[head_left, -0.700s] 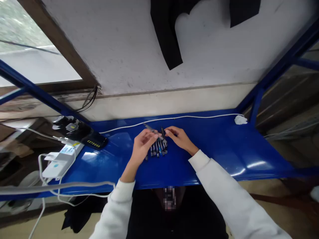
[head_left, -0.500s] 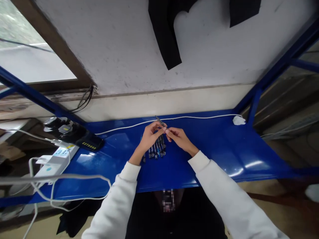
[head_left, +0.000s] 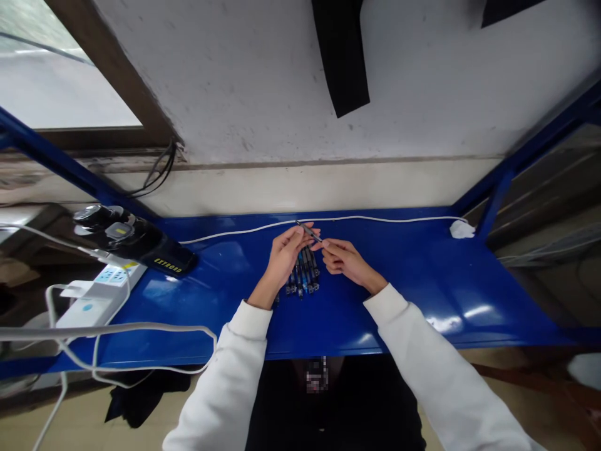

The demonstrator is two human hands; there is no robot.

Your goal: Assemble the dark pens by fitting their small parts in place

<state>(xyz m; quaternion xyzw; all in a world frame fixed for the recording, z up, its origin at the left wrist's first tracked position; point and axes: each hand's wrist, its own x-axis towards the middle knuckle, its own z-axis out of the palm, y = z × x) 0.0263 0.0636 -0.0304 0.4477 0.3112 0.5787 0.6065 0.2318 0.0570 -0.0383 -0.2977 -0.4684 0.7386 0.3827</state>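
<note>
Small workshop, seen from the bench: a blue sheet-metal worktop (head_left: 422,275) is carried on a blue steel frame (head_left: 530,150) and set against a scuffed plaster wall (head_left: 235,81) beside a window (head_left: 56,94). A white power strip (head_left: 96,300) (with its plugs and loose leads) and a white cable (head_left: 375,218) are laid out there, and a row of pens (head_left: 304,275) is lined up at the middle.
</note>
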